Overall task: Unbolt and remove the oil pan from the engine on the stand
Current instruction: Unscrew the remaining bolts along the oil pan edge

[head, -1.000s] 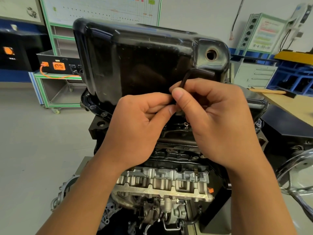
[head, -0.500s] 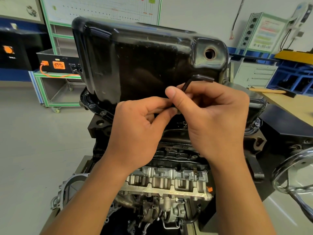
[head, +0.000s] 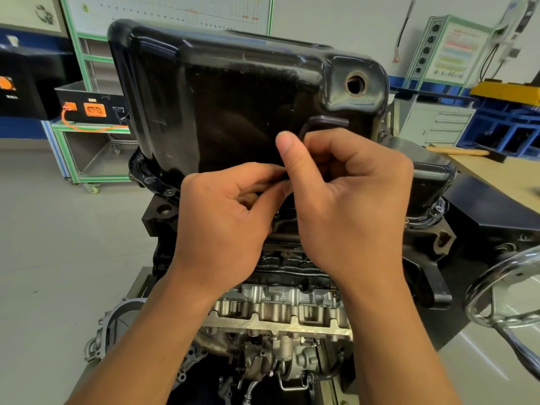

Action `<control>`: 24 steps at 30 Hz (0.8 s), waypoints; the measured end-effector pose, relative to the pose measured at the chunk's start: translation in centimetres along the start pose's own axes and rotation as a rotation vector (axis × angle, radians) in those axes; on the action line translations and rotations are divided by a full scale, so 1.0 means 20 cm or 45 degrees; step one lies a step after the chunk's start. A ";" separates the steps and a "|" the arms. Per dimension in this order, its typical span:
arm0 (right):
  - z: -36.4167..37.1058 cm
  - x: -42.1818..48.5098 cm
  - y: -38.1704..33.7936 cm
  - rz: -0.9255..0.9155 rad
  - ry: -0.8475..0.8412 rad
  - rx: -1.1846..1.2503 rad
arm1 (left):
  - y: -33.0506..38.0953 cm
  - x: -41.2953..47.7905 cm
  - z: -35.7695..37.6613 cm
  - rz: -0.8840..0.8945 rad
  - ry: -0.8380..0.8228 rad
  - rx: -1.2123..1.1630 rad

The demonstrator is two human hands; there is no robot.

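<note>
Pan (head: 233,106) sits on top of the engine (head: 280,311), flange seated. R hand (head: 350,206) is curled round the hex key (head: 324,122) at the pan's near edge, L hand (head: 225,217) pinching its shaft. Pan's prob stiff steel, heavyish, slick w/ oil imo, so grab the flange both sides.
</note>
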State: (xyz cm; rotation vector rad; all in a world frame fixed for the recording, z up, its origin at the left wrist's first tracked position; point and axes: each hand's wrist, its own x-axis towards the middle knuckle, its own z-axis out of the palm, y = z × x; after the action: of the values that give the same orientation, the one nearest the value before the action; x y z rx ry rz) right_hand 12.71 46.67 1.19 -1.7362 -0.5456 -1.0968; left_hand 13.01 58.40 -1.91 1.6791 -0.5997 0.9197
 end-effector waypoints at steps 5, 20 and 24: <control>0.00 0.00 -0.07 0.186 0.231 0.018 | -0.02 -0.01 0.01 -0.027 0.035 0.049; -0.04 0.07 -0.18 0.463 -0.114 -0.373 | 0.02 -0.02 0.01 0.265 0.083 0.226; -0.07 0.08 -0.21 0.465 -0.094 -0.297 | -0.01 -0.03 0.03 0.203 0.097 0.266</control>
State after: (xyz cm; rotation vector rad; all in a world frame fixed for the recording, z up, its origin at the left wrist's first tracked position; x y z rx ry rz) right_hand 9.71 47.02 4.70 -1.9886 -0.1355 -0.8634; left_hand 12.95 57.87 -2.49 1.7911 -0.6092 1.1903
